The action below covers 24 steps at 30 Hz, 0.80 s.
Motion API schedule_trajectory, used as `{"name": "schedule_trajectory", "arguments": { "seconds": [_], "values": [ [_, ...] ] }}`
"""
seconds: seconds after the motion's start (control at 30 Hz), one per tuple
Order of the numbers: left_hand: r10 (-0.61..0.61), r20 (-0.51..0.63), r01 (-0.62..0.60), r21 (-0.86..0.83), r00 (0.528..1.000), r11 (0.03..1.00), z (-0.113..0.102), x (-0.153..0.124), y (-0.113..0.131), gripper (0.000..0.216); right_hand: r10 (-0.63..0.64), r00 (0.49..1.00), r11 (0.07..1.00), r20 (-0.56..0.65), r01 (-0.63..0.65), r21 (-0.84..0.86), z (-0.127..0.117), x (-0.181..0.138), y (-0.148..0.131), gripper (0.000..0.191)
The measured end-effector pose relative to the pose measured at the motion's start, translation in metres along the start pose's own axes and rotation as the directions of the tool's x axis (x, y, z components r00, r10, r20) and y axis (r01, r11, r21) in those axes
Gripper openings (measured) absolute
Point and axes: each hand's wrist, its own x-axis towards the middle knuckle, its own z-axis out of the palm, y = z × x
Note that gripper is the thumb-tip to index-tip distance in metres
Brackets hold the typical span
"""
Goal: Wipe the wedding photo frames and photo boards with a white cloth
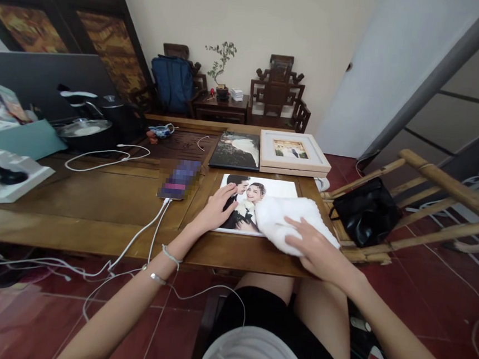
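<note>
A photo album (278, 188) with a couple's wedding picture on its face lies flat near the table's front edge. My left hand (220, 207) rests on the album's left side, fingers stretched out and holding nothing. Over the album's right part is a fluffy white cloth (290, 215), which hides that part and overhangs its right side. My right hand (311, 244) grips the cloth from above and presses it down; some fingertips sink into the pile and are hidden.
Behind the album lie a dark photo panel (237, 150) and a framed photo box (294, 153). A phone (179, 180) with white cables (151, 227) is to the left. Farther left stand a power strip (34, 175) and a lidded pot (86, 132). A bamboo chair (437, 174) holding a black bag (366, 210) is at right.
</note>
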Motion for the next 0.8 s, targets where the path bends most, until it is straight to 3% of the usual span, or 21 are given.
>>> {"name": "schedule_trajectory", "arguments": {
  "seconds": [0.23, 0.37, 0.53, 0.8],
  "values": [
    [0.006, 0.013, -0.006, -0.005, 1.000, 1.000, -0.002, 0.000, 0.000, 0.046, 0.147, 0.989, 0.985, -0.022, -0.149, -0.091, -0.001, 0.081, 0.076, 0.059],
    [-0.011, 0.009, 0.011, -0.027, 1.000, 1.000, -0.003, 0.001, 0.003, 0.045, 0.151, 0.987, 0.982, -0.049, -0.155, -0.106, 0.000, 0.099, 0.092, 0.058],
    [-0.035, -0.006, 0.034, -0.043, 0.999, 0.998, -0.001, 0.001, 0.004, 0.044, 0.089, 0.993, 0.991, -0.075, -0.096, -0.097, 0.009, 0.078, 0.074, 0.058],
    [-0.034, -0.034, 0.032, -0.059, 0.999, 0.998, 0.001, 0.002, 0.005, 0.043, 0.035, 0.999, 0.999, -0.016, -0.035, -0.012, 0.003, 0.006, -0.005, 0.063]
  ]
}}
